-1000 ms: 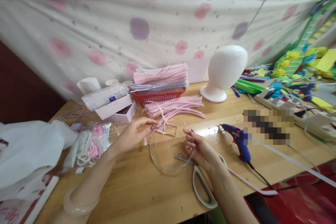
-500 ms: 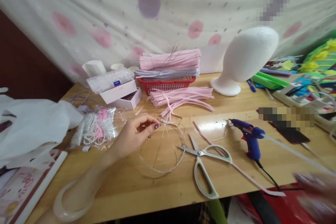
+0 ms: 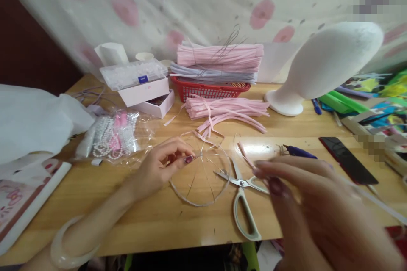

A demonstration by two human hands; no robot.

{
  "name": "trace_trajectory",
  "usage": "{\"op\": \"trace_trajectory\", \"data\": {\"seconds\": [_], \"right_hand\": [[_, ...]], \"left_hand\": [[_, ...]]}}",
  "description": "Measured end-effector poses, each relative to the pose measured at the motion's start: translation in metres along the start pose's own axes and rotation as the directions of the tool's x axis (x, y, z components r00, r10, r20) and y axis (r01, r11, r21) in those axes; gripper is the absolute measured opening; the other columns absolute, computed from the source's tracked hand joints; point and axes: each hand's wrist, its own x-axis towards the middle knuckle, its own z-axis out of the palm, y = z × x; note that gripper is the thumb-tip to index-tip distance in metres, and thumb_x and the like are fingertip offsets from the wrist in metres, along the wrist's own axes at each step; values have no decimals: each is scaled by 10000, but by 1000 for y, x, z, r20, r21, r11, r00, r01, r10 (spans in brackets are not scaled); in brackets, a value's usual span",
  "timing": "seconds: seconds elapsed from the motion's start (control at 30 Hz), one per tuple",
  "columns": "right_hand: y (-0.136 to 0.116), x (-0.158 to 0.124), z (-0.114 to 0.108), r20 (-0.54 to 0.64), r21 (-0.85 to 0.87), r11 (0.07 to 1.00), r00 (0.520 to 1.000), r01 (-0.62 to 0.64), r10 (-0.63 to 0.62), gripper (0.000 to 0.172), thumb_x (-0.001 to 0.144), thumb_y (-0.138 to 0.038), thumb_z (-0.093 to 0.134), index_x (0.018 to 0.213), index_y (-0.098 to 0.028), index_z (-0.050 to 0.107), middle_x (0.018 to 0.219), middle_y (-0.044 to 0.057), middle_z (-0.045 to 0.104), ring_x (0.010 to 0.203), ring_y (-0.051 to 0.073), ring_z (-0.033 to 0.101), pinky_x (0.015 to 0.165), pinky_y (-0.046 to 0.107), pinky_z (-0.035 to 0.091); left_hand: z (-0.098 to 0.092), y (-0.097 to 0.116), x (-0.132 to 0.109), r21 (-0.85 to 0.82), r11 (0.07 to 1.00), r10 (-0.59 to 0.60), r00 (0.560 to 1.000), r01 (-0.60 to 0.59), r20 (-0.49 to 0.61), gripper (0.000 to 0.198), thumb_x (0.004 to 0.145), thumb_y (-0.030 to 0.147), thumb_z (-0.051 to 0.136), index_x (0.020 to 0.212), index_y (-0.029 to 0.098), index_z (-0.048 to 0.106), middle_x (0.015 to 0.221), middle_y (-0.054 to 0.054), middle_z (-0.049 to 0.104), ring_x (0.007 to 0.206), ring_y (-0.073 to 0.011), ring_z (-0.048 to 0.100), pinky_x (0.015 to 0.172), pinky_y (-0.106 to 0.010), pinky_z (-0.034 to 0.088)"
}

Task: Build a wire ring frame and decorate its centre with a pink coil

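Note:
My left hand has thumb and fingertips pinched on the edge of a round wire frame, with thin spokes meeting near the fingertips. Several pale pink strips lie at its far side. My right hand, smeared by motion and close to the camera, reaches over the right handle of the scissors. Its fingertips are by a thin pink strip, part of which is hidden beneath the hand. Whether these fingers hold anything is unclear. The open scissors lie beside the wire frame, blades overlapping its edge.
A blue glue gun is mostly behind my right hand. At the back stand a red basket with pink and lilac stems and a white foam head. A bag of beads lies left; a phone lies right.
My right hand has come in from the lower right edge to over the scissors' handle. My left hand still pinches the wire frame. The camera's view has shifted.

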Motion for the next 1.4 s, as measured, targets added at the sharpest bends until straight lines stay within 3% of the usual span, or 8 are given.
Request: {"op": "trace_trajectory", "data": {"seconds": [0.07,0.2,0.3,0.77,0.93,1.07,1.13,1.4], "right_hand": [[2,11,21,20,-21,1000,1000,12,-11,282,964,-117,578,1180,-273,670,1097,33,678,1042,179,653,912,309,520],[27,30,52,314,45,999,949,11,-25,293,1052,-244,466,1307,-279,607,1363,56,609,1286,197,565,1066,367,453],[40,35,62,408,73,997,913,-8,-23,269,1068,-280,436,1256,-283,629,1385,58,595,1320,195,542,1084,373,438],[50,31,62,431,108,993,902,-43,-8,247,1069,-288,433,1225,-325,620,1369,58,595,1324,216,536,1080,413,413],[56,35,61,451,197,974,892,-109,9,329,1079,-412,381,1204,-338,676,1377,41,613,1324,239,543,1104,455,391],[58,44,59,470,213,969,883,-130,15,450,1072,-507,335,1165,-322,735,1340,49,647,1268,239,584,1097,446,397],[58,49,58,470,234,961,882,-149,23,524,1056,-570,316,1132,-306,761,1320,56,660,1257,247,589,1110,449,389],[59,61,61,446,333,915,893,-229,62,659,915,-784,413,938,-262,814,1117,65,757,1175,289,633,1101,481,438]], "left_hand": [[0,-1,-1,-3,1000,9,1000,-9,5,111,956,199,602,914,230,700,903,-14,676,866,-168,618,750,-292,451],[-2,-2,-3,9,999,34,999,-34,18,149,967,167,584,946,253,703,939,1,683,884,-154,624,761,-278,447],[-4,-1,-3,6,999,32,999,-32,28,136,972,186,592,954,258,706,951,5,679,893,-146,627,735,-257,447],[-4,-3,1,-22,998,66,998,-66,1,160,942,139,622,953,242,744,967,6,719,924,-126,659,843,-237,482],[-16,0,11,-55,989,-133,983,141,127,99,879,250,700,899,239,796,996,-19,779,997,-187,687,943,-313,476],[-28,5,26,-188,886,-367,889,423,272,108,767,223,801,865,201,761,839,-18,793,823,-172,712,817,-302,512],[-31,6,32,-252,855,-373,875,453,308,202,708,175,837,842,189,687,735,10,767,696,-144,697,719,-274,524],[-28,5,34,-434,782,-351,891,447,287,407,626,87,897,865,172,579,1002,-81,793,670,-115,684,625,-229,532]]}}
